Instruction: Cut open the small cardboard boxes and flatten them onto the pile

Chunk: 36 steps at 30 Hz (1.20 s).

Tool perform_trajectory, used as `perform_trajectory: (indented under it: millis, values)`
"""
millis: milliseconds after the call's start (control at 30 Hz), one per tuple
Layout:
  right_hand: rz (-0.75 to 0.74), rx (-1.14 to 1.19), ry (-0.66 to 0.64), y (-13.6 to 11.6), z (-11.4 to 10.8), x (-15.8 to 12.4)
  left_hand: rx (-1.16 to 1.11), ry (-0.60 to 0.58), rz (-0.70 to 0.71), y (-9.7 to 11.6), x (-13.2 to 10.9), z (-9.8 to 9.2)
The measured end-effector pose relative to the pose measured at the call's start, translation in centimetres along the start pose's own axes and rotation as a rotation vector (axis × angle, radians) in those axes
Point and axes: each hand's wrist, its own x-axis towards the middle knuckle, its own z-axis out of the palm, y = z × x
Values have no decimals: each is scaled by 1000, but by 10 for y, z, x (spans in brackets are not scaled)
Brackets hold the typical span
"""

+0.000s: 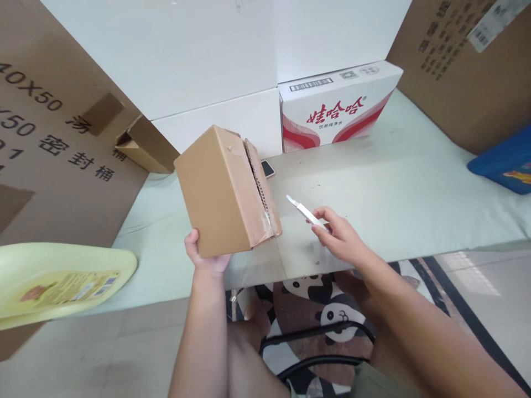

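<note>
My left hand [204, 255] grips a brown cardboard box [213, 202] by its lower near corner and holds it tilted above the table. The box's taped side faces right; a gap runs along its seam, and the tape looks cut and wrinkled near the bottom. In my right hand [338, 235], pinched between thumb and fingers, is a slim white utility knife [309, 213]. Its tip points up and left toward the box, a short way apart from it. Part of my left hand is hidden behind the box.
A phone [268, 168] lies behind the box on the pale green tablecloth [398, 182]. A white and red carton [336, 113] stands at the back. Large brown cartons [50, 121] flank both sides. A yellow-green plastic container [66, 276] is at left, a blue one [504, 163] at right.
</note>
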Motion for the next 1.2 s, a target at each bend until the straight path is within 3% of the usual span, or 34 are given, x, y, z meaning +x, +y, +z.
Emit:
perform_trajectory:
  millis: [200, 433, 600, 800, 1200]
  values:
    - [-194, 112, 17, -14, 5, -9, 31, -37, -37, 0, 0, -1]
    - [-107, 216, -102, -11, 10, -11, -23, -49, -29, -4, 2, -3]
    - [-145, 151, -88, -14, 11, -11, -111, -9, -41, -8, 4, -6]
    - [-216, 20, -116, -24, 6, -14, -161, 53, 58, -13, 5, -6]
    - [-143, -27, -257, -30, -3, -15, -218, 102, -28, -14, 3, 1]
